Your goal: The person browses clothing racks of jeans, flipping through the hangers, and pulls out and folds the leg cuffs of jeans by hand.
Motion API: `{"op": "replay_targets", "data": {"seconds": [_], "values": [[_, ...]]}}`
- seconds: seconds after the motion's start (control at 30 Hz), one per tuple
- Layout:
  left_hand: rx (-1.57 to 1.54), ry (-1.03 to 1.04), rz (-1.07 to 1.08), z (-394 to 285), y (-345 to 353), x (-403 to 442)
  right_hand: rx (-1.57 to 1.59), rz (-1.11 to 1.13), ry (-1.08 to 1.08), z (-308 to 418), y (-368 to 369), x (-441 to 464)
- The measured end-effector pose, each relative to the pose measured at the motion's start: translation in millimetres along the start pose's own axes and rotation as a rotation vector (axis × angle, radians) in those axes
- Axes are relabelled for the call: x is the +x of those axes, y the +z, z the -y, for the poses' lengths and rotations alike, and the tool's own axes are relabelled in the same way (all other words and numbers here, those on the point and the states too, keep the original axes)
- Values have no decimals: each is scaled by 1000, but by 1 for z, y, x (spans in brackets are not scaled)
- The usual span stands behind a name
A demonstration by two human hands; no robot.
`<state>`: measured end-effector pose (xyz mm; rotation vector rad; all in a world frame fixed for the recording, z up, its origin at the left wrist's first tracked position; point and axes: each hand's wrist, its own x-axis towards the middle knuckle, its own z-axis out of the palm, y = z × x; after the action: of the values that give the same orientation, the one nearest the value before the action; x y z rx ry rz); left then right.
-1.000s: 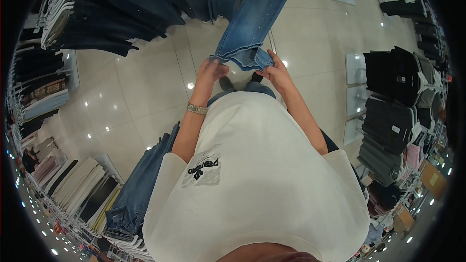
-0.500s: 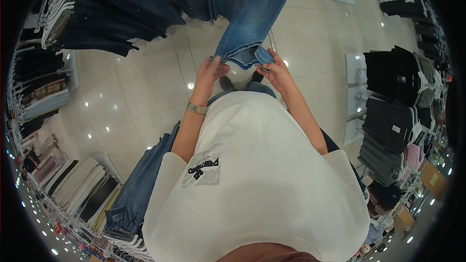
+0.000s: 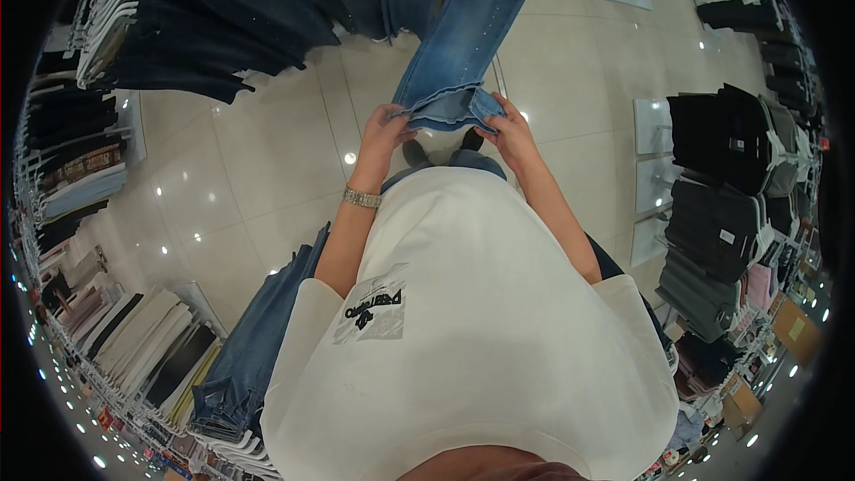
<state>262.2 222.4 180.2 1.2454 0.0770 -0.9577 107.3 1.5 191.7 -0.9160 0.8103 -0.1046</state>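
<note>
A pair of blue jeans [image 3: 463,36] hangs down from the top of the view, one leg drawn toward me. Its hem [image 3: 445,111] is spread so that the leg opening faces me and the paler inside shows. My left hand [image 3: 386,129] pinches the left edge of the hem; a metal-band watch [image 3: 362,199] is on that wrist. At the right edge, my right hand [image 3: 510,132] grips a turned-up bit of the hem between thumb and fingers. The upper part of the jeans lies beyond the frame.
Dark jeans on white hangers [image 3: 116,0] hang at the upper left. More blue jeans [image 3: 258,338] hang at my lower left, near folded light trousers [image 3: 147,338]. Dark trousers [image 3: 721,142] line the right side. Pale tiles [image 3: 570,80] cover the floor.
My left hand has closed on the left edge of the hem. The leg opening is now stretched wider and flatter between both hands.
</note>
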Motion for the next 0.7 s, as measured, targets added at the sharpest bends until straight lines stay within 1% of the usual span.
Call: {"op": "replay_targets", "data": {"seconds": [0.23, 0.53, 0.7], "values": [[1, 5, -66, -1, 0, -3, 25, 18, 33, 0, -2, -2], [62, 21, -68, 3, -4, 0, 34, 41, 25, -1, -4, 0], [39, 47, -57, 0, 2, -5, 39, 31, 25, -1, -4, -2]]}}
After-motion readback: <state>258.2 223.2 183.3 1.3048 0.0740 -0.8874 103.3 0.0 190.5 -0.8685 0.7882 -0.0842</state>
